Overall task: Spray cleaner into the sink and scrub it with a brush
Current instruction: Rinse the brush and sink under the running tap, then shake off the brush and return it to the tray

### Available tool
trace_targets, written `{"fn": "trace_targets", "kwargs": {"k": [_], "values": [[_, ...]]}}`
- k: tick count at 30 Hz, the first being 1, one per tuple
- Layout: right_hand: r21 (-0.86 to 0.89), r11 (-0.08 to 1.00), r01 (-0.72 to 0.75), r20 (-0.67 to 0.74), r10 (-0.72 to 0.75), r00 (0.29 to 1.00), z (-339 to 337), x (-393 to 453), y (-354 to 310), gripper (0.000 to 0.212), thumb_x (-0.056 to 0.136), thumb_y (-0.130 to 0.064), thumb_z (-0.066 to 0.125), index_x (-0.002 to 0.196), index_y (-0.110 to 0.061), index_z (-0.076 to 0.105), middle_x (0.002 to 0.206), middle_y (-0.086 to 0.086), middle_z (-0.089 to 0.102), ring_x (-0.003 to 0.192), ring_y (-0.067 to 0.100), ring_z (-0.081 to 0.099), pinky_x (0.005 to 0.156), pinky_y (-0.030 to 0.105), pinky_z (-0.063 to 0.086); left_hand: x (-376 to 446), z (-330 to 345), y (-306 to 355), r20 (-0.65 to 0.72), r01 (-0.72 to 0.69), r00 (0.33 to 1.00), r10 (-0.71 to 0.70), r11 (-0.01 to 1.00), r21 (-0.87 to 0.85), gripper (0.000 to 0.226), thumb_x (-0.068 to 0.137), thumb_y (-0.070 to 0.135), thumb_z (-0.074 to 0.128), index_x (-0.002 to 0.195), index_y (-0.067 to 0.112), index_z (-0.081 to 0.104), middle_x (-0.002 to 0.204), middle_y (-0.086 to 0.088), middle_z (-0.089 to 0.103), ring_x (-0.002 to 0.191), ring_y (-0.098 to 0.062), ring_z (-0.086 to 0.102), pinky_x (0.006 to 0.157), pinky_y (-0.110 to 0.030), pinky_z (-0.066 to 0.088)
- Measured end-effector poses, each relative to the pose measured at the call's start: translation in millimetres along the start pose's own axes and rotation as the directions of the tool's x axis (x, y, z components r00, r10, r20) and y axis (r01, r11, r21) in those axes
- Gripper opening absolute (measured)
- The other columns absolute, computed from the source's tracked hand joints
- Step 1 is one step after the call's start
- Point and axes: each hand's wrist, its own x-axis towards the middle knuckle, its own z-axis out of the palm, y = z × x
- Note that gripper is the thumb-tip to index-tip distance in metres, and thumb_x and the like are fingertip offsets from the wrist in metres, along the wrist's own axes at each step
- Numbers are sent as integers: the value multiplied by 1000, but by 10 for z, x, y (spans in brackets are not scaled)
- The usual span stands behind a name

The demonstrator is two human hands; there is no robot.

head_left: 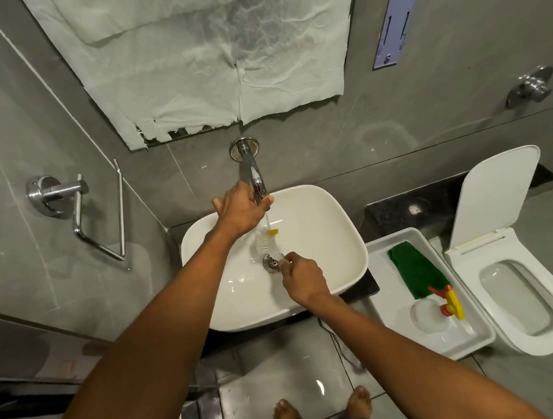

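Observation:
The white sink (325, 224) sits on a dark counter below a chrome wall tap (252, 167). My left hand (239, 208) is closed around the end of the tap, and a thin stream of water falls from it. My right hand (301, 277) holds the clear handle of a brush (262, 242) beside the drain (271, 262). The brush's white bristles and yellow tip lie in the basin under the stream. The spray bottle (449, 303), clear with a red and yellow trigger, lies in a white tray (392, 239) to the right of the sink.
A green cloth (416, 272) lies in the tray beside the bottle. A white toilet (522, 288) with its lid raised stands at the far right. A chrome towel holder (96, 212) juts from the left wall. A paper-covered mirror (202, 52) hangs above the tap.

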Motion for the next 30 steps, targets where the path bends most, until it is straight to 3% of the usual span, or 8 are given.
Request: {"fn": "trace_targets", "kwargs": {"k": [3,6,10,13,16,21,27,30], "values": [[-64,998,15,-47,-18,999,49,-5,-47,36,108,-34,44,130,-12,62,118,18,74,110,43,68,88,43,53,-65,122,131,-136,50,990,-34,992,116,43,95,53,65,107,13,56,117,-11,68,120,-34,57,104,-50,30],[-33,999,-9,-95,6,995,65,-1,-83,33,107,-34,43,124,-11,62,114,17,75,106,43,69,85,43,53,-121,196,206,-210,117,973,-99,990,78,45,95,48,65,115,9,59,122,-13,67,124,-34,56,103,-49,31],[-6,1000,-4,-142,3,990,80,28,-72,31,109,-34,40,116,-11,59,109,16,75,102,42,70,76,39,45,-103,189,193,-170,116,980,-103,991,70,46,96,50,65,118,10,58,121,-12,67,124,-33,55,102,-48,30],[94,996,-11,-213,30,977,60,36,-47,33,110,-37,37,115,-12,57,106,14,75,99,41,70,76,38,44,-83,182,185,-159,118,982,-105,990,75,47,97,51,64,118,9,58,121,-12,68,125,-34,55,102,-49,30],[69,998,-15,-194,28,981,27,65,-19,36,110,-39,35,115,-12,58,106,16,75,99,42,70,76,39,44,-90,199,191,-166,121,980,-110,991,58,44,97,50,63,116,10,59,120,-11,67,126,-34,54,101,-49,30],[49,999,-5,-143,12,990,-63,80,99,35,109,-39,39,117,-12,60,107,14,75,100,40,70,77,40,48,-195,271,98,-229,91,967,-113,990,-104,38,98,51,66,102,14,58,104,-4,65,120,-29,54,90,-40,23],[138,987,77,-218,-46,975,-301,27,528,33,108,-43,41,121,-20,61,107,6,77,99,33,73,84,46,60,-693,819,107,-386,211,869,-310,937,-277,47,103,56,56,111,10,58,114,-9,58,111,-32,60,104,-50,35],[235,970,67,-290,5,957,-417,-13,827,33,110,-48,41,129,-27,58,113,-2,74,105,23,73,89,48,63,-890,1229,245,-383,106,909,-165,980,-170,40,109,46,50,99,9,59,101,-10,59,95,-33,61,88,-46,40]]}}
